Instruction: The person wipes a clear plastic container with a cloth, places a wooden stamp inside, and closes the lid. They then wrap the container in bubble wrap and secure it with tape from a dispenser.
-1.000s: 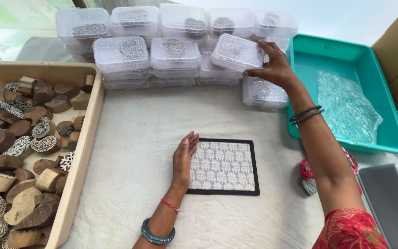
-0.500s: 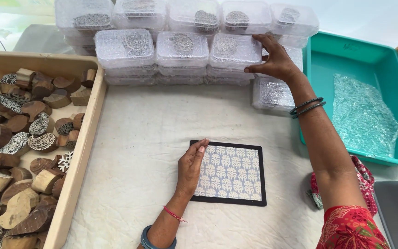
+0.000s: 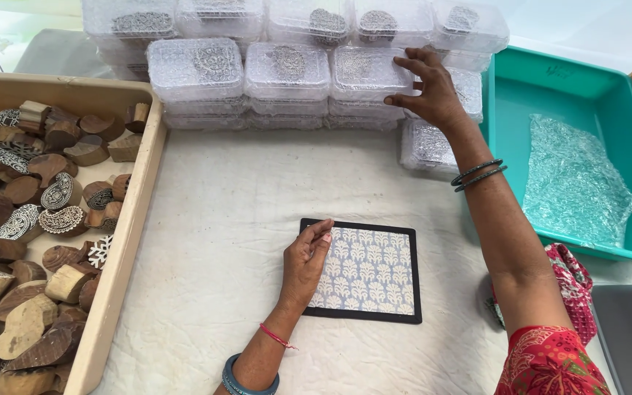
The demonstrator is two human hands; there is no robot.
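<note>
My left hand (image 3: 307, 263), fingers together, rests flat on the block-printed mat (image 3: 366, 271), steadying it; my right hand (image 3: 427, 91), spread, presses a far bubble-wrapped box (image 3: 371, 73).

Right hand (image 3: 433, 91) on a bubble-wrapped box (image 3: 366, 73) (top of a stack), left hand (image 3: 307, 262) flat on patterned mat (image 3: 371, 271)
</note>
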